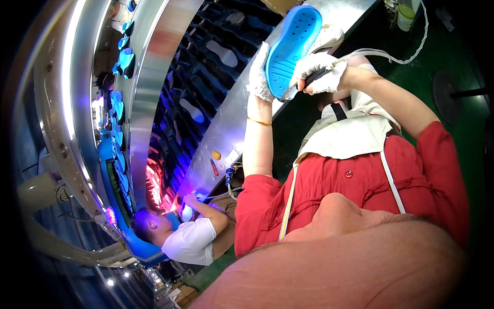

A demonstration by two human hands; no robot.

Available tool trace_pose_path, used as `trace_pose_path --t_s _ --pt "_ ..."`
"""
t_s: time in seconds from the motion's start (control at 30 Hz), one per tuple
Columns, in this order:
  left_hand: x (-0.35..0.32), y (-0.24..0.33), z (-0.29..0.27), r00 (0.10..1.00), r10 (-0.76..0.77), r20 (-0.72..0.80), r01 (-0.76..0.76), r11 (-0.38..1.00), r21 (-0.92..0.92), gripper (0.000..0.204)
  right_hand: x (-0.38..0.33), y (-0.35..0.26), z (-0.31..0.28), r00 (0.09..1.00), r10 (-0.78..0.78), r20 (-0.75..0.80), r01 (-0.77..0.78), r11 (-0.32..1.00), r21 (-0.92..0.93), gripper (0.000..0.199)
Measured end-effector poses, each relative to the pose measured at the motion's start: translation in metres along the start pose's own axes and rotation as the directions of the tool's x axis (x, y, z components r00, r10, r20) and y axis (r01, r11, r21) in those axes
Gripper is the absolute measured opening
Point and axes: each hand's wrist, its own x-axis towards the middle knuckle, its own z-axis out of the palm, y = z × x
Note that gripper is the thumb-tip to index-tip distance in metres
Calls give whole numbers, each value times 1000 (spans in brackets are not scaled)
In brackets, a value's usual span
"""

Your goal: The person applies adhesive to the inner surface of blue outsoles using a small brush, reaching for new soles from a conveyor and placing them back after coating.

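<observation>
A bright blue shoe sole, with round holes at the broad end and ridges toward the narrow end, is held up over the edge of the metal bench. My left hand, in a white glove, grips the sole along its left side. My right hand, also white-gloved, is closed around a dark-handled tool beside the sole's narrow end. The tool's tip is hidden from me. A pale shoe-shaped piece shows behind the sole, partly covered.
The metal bench runs diagonally, with a yellow block and a red tool on it. Dark racks beyond hold pale soles. A white cord curves at right near a tub. A co-worker sits lower left.
</observation>
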Motion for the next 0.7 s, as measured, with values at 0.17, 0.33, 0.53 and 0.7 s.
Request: trace_pose_path --t_s 0.17,0.33,0.53,0.7 --pt "1 0 11 993 -110 31 98 964 247 47 8 -12 -27 960 249 125 -249 968 -19 18" --pt "11 2 16 976 -169 138 134 963 233 47 13 -9 -29 965 255 -54 -253 967 32 13" --pt "31 -1 -3 982 -172 74 138 932 336 48 6 11 -57 930 364 45 -362 931 -52 19" --pt "31 2 1 970 -239 53 209 921 328 53 9 8 -60 963 263 -63 -268 960 -79 18"
